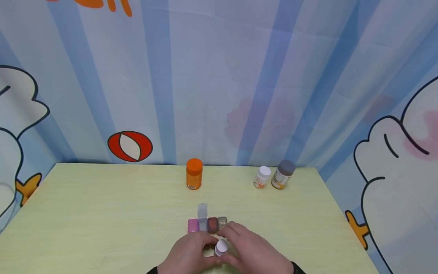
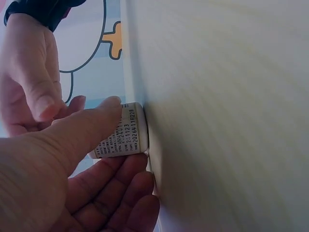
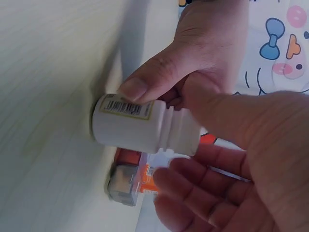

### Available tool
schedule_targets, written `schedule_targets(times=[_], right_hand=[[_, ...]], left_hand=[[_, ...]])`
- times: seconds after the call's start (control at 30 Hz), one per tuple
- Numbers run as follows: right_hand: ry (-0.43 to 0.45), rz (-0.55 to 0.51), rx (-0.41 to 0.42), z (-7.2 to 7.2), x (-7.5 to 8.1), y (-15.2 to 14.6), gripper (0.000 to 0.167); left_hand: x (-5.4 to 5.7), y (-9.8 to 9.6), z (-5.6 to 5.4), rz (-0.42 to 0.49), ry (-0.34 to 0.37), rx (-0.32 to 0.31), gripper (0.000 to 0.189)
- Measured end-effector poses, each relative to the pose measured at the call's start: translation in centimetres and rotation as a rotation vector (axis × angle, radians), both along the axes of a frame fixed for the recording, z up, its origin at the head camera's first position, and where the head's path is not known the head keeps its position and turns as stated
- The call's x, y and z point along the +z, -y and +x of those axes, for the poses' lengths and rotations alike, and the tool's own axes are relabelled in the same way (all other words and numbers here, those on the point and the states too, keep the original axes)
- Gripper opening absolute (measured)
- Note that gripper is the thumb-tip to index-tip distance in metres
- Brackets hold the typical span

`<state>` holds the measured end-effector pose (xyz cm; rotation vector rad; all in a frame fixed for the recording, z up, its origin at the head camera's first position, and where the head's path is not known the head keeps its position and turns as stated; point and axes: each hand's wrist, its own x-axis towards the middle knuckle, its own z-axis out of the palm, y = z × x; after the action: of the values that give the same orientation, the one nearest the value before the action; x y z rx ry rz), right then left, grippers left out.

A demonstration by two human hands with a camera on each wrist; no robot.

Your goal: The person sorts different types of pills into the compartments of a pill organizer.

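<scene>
One white bottle (image 3: 128, 129), pinched in left hand (image 1: 193, 252). Near its cap (image 1: 222, 246), right hand (image 1: 254, 249) with fingers apart. Past the bottle, little boxes (image 1: 212, 225).

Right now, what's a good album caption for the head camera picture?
Left grip holds a white bottle, right grip close beside it, near coloured boxes.

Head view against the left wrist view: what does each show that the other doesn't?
Only the head view shows the orange bottle, the white-capped bottle and the grey-capped bottle toward the back of the table, plus a raised translucent lid.

Only the left wrist view shows the printed date lines on the label of the held bottle.

Both show the left hand, the right hand, the held bottle, the table and the patterned backdrop.
</scene>
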<state>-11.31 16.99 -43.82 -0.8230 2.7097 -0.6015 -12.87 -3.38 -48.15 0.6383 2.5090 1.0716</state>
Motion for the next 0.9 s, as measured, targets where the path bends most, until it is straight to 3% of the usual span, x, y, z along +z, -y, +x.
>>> schedule_targets(times=[0.1,0.2,0.43,0.53,0.7,0.9], right_hand=[[0.006,0.025,-0.038,-0.1,0.1,0.1,0.028],[0.000,0.032,0.006,-0.2,0.1,0.2,0.019],[-0.043,0.000,0.143,-0.1,0.2,-0.1,0.041],[-0.042,-0.036,0.148,0.1,0.5,-0.3,0.037],[-0.044,-0.083,0.006,-0.4,0.8,-0.8,0.022],[-0.163,-0.172,-0.191,-2.7,-0.6,-2.7,0.028]], left_hand=[[0.0,0.0,0.0,-0.001,-0.011,0.003,0.034],[0.0,0.0,0.0,-0.004,-0.018,0.003,0.033],[0.1,-0.1,-0.1,0.001,0.044,0.006,0.027],[0.1,0.0,0.0,0.003,0.049,0.011,0.027],[0.1,0.0,0.1,-0.004,-0.006,0.003,0.024],[0.0,0.0,0.2,-0.013,-0.066,-0.002,0.023]])
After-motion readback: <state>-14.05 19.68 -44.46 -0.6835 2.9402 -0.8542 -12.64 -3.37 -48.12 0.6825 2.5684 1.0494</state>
